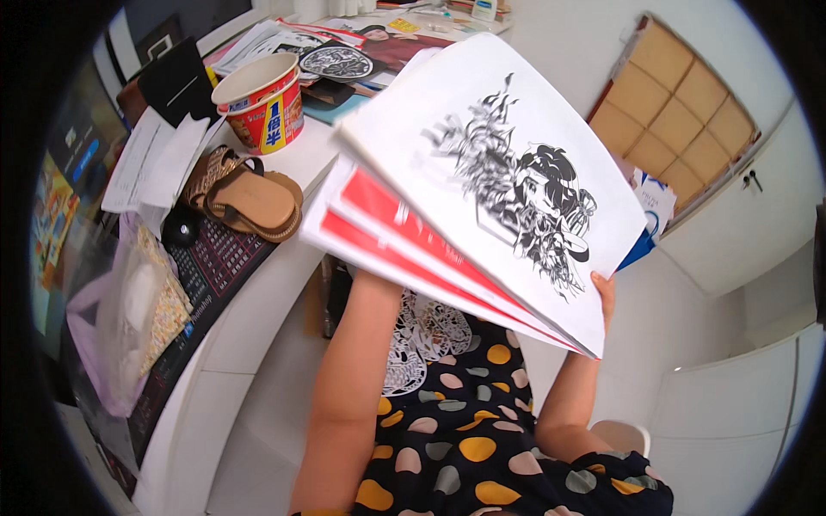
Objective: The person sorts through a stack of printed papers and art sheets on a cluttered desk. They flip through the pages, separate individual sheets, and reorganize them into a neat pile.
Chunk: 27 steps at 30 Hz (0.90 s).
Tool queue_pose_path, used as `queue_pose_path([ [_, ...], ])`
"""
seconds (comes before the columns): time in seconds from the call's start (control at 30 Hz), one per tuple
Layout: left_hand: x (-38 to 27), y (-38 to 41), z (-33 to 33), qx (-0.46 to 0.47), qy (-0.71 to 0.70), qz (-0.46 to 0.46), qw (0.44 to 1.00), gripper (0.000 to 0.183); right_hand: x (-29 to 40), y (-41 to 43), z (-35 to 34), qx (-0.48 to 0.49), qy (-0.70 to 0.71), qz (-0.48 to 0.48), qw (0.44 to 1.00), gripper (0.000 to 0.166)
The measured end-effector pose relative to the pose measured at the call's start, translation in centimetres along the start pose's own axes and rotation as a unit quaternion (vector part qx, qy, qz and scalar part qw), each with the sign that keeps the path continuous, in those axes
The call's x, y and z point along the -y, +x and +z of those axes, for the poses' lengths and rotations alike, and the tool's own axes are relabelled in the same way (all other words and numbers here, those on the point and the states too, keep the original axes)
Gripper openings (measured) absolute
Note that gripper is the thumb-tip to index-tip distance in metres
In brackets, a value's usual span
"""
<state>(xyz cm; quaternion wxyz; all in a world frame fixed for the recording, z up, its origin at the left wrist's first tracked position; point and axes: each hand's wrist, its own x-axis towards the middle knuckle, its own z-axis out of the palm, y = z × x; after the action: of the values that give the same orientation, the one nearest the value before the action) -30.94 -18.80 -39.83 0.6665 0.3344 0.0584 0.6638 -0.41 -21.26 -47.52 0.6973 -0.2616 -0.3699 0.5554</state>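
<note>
A thick stack of white paper [413,97] is held up in front of me, tilted, its top sheet printed with a black-and-white cartoon figure. Beneath it, partly fanned out, are red-and-white printed packs or booklets [381,219]. My right hand [604,293] grips the stack's lower right edge, thumb on top. My left forearm reaches under the red-and-white packs, and the left hand itself is hidden behind them. On my lap, over a dark dress with coloured dots, lie black-and-white paper cutouts [405,371].
Left on the white desk [213,380] are a red paper noodle bucket [264,122], tan sandals [248,200], loose papers [142,161], a bag of grainy stuff [155,297] and a printed desk mat [222,255]. More papers and a round cutout [339,62] lie behind. White cabinets [723,400] stand right.
</note>
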Motion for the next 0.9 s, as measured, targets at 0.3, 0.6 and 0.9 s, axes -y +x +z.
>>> queue_pose_path([
  [0.3,-1.8,-14.8,-9.7,-0.225,-0.017,-0.055,0.973,0.061,-1.3,-2.3,-4.7,-0.018,0.009,0.187,0.982,0.057],
  [0.6,-3.7,-20.5,-10.3,-0.292,0.245,-0.234,0.894,0.059,-4.6,-0.9,-8.4,0.083,-0.196,0.433,0.876,0.051],
  [0.9,-3.1,-16.3,-4.6,-0.087,0.839,-0.187,0.503,0.064,-4.8,-1.4,-8.0,0.096,-0.325,0.382,0.86,0.073],
])
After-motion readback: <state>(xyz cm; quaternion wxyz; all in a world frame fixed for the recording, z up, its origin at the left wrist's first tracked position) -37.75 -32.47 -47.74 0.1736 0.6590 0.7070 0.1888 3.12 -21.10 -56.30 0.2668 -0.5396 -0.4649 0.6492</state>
